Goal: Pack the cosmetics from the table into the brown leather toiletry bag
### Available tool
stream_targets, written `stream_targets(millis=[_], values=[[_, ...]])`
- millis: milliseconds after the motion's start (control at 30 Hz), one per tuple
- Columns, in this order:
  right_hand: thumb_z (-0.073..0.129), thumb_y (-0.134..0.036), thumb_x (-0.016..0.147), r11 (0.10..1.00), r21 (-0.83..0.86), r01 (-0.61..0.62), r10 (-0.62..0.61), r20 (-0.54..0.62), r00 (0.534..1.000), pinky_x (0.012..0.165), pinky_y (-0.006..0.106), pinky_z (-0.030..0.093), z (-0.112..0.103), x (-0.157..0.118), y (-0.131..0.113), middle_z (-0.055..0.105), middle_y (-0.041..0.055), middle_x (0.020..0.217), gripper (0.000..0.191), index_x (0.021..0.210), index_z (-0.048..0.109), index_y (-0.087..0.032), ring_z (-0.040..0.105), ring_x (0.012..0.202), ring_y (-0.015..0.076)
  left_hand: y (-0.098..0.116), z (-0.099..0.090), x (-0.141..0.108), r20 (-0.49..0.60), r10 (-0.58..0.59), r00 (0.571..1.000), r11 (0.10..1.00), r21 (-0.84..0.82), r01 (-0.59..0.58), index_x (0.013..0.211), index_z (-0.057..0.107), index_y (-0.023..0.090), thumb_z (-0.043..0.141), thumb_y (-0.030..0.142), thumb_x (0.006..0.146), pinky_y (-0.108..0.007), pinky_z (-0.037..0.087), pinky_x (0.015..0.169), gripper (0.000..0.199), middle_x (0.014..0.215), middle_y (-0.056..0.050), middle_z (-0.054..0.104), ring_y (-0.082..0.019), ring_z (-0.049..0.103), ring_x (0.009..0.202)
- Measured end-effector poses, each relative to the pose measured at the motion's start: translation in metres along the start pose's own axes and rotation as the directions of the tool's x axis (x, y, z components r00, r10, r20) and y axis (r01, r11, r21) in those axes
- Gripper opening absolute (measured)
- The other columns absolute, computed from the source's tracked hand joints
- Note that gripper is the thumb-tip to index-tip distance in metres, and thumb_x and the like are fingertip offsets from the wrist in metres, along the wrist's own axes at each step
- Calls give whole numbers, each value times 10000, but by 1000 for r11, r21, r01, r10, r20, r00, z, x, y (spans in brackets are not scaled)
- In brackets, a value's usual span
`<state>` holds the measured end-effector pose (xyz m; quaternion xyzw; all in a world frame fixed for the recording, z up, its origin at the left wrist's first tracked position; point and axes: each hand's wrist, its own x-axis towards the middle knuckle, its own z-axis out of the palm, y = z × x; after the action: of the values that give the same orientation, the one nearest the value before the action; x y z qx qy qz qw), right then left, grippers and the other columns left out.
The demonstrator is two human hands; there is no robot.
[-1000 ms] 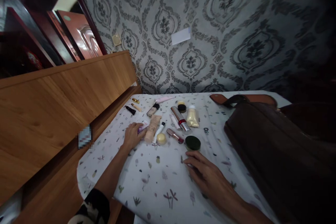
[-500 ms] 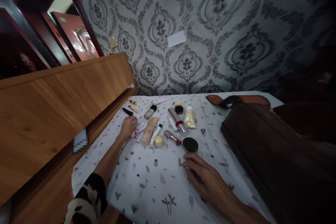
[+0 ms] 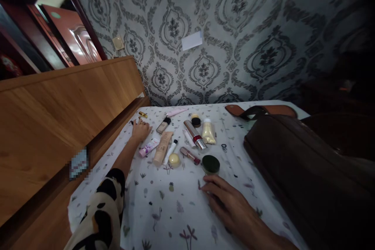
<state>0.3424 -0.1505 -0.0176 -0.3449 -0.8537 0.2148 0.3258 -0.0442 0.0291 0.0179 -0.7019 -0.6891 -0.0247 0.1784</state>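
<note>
My left hand (image 3: pixel 141 129) reaches to the far left of the patterned cloth, over the small dark and beige tubes, just below a gold tube (image 3: pixel 143 114). Whether its fingers grip anything is hidden. Nearer me lie a pink-purple tube (image 3: pixel 149 147), a beige tube (image 3: pixel 163 148) and a yellow-lidded jar (image 3: pixel 174 160). My right hand (image 3: pixel 224 195) rests on the cloth with loosely curled, parted fingers and nothing in them. Right beyond it stands a round dark green-lidded jar (image 3: pixel 211 164). A lipstick (image 3: pixel 190 155) and a silver-red tube (image 3: pixel 195 136) lie in the middle.
A dark brown bag (image 3: pixel 304 172) with a strap (image 3: pixel 263 111) fills the right side. Along the left runs a wooden board (image 3: pixel 73 113). Patterned wallpaper (image 3: pixel 202 47) rises behind the cloth. A cream tube (image 3: pixel 208 132) lies towards the back.
My left hand has moved farther away and left, from beside the pink-purple tube onto the small tubes. My right hand has stayed near the green-lidded jar. The view has shifted slightly.
</note>
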Motion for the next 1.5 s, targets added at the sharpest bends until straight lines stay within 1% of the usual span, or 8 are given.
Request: stream_targets(millis=[133,300,533,633,800,967,1300,1500], values=[[391,-189,960,1000,-10,12,-12,-13,1000,855,332,611,1,0,2,663,131,1151,299,1000,687,-198,700,1013,200,-9,-3,12,-3,-90,996,995,45,90,1107,691,125,382,347,1008,-564,339,1039,393,1092,-213,715,-370,534,1223],[418,-184,952,1000,7,-1,1,0,1000,878,330,608,3,-2,8,674,132,1169,287,1024,696,-199,692,1053,209,-14,0,33,-9,-167,986,985,45,167,1275,622,164,425,314,1001,-504,394,1016,369,1267,-188,647,-348,516,1254],[458,-124,925,999,13,-29,30,-11,999,910,276,585,-2,-3,1,671,106,1161,259,994,694,-206,682,1066,176,-9,16,68,11,-273,962,962,-31,273,1361,543,189,572,454,972,-569,437,1059,471,1345,-116,583,-299,557,1246],[487,-62,877,998,43,-53,54,-32,998,898,234,572,-5,-2,-4,674,90,1135,260,977,685,-198,678,1036,154,-9,24,81,22,-299,954,951,-69,300,1335,599,194,508,421,992,-668,410,1022,422,1261,-164,642,-402,532,1272],[493,-43,858,995,77,-70,72,-26,997,901,243,571,-5,-1,-5,670,92,1136,262,966,683,-186,673,1036,153,-15,31,93,37,-267,963,958,-97,269,1077,721,174,486,277,996,-654,436,999,269,1157,-172,685,-394,554,1243],[469,-75,894,997,41,-61,63,-29,998,900,232,584,-7,1,-8,684,100,1138,277,992,701,-189,691,1034,152,-25,33,91,20,-226,974,970,-86,227,1243,613,190,621,356,964,-462,546,957,325,1299,-101,614,-239,624,1133],[490,-195,932,1000,-25,-13,12,-48,999,849,258,624,-2,0,6,722,95,1145,285,1044,747,-244,733,1007,191,-22,42,95,-170,-265,949,964,-70,257,1289,582,168,622,360,962,-492,534,974,381,1322,-110,594,-260,610,1165],[465,-196,946,999,17,-34,34,-29,999,820,272,635,-5,4,0,712,93,1124,274,971,734,-242,731,979,194,-5,39,97,-91,-188,978,978,-109,177,1253,606,168,616,367,965,-493,524,988,350,1301,-105,613,-252,616,1157]])
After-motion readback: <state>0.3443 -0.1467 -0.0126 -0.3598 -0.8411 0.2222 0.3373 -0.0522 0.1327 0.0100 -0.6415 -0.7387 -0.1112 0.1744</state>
